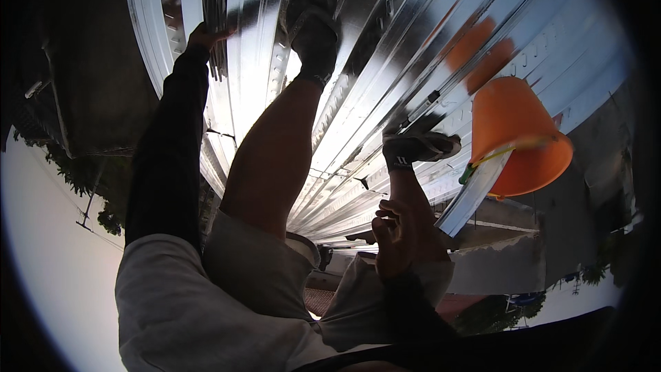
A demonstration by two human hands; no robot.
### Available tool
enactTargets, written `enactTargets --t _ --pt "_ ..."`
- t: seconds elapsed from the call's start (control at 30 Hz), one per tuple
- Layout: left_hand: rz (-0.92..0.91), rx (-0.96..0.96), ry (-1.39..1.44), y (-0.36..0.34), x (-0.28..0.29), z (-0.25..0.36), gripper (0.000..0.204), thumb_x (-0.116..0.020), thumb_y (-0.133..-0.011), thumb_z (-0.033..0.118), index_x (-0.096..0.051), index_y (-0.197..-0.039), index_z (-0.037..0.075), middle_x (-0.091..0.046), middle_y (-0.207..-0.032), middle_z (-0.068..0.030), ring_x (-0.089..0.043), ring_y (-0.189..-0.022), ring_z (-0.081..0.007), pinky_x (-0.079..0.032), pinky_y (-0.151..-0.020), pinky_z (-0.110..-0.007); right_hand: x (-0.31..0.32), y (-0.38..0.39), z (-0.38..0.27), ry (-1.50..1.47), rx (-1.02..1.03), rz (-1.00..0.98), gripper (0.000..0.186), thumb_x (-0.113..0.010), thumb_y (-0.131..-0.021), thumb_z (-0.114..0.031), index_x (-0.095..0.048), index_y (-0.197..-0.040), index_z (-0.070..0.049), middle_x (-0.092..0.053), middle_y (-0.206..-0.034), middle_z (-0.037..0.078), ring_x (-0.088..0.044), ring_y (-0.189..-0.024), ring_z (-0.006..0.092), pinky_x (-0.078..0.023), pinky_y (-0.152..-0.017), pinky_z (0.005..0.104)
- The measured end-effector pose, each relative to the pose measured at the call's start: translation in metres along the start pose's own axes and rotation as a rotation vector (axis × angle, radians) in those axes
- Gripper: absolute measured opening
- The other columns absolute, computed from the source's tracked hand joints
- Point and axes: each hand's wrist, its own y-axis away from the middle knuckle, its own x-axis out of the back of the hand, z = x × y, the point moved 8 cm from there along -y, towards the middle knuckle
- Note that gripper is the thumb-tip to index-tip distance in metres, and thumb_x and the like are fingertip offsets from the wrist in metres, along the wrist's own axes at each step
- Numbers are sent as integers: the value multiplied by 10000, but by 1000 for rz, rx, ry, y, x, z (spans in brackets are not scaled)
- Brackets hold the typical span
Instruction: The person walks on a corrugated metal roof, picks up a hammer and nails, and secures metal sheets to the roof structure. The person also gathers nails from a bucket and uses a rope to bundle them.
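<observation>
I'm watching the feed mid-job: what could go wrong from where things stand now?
The shiny ribbed metal sheets underfoot may be slick, so a slip seems possible. The orange bucket is close to the right foot and might get kicked. The bundle of thin dark strips in the left hand could slide or scatter if the grip loosens.

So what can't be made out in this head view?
All in the head view:
- Left hand: its exact grip on the dark strips, too small and shadowed.
- Orange bucket: its inside bottom, hidden by its own wall.
- Metal sheeting: detail in its brightest patches, lost to glare.
</observation>
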Motion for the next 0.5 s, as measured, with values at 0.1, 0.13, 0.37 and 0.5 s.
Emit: enactTargets --t 0.1,0.13,0.37,0.5 --pt "-139 16 76 -20 -7 -27 739 -784 -651 491 -565 -1181 24 -621 -1151 -135 -561 -1105 -246 -363 -1016 -354 8 0 2 -12 -69 22 301 -615 -826 -75 -527 -1113 -52 -524 -1055 75 -527 -945 168 -438 -771 303" --pt "-137 30 59 -23 -7 -33 702 -778 -669 461 -571 -1175 21 -624 -1144 -130 -566 -1098 -240 -371 -1007 -351 10 0 1 -16 -75 25 301 -615 -827 -76 -527 -1114 -53 -523 -1063 74 -525 -949 168 -438 -773 304" --pt "-88 53 -123 -9 -2 -9 496 -742 -760 326 -615 -1131 21 -649 -1096 -87 -586 -1054 -203 -405 -962 -338 15 1 -7 -88 -81 -1 291 -608 -831 -70 -527 -1110 -52 -525 -1078 75 -527 -962 166 -434 -786 303" --pt "-159 10 59 1 -14 10 459 -742 -755 331 -641 -1097 42 -658 -1065 -73 -592 -1019 -193 -411 -943 -322 16 1 -9 -81 -69 -20 293 -615 -835 -83 -528 -1113 -49 -536 -1061 74 -534 -969 169 -435 -788 303"
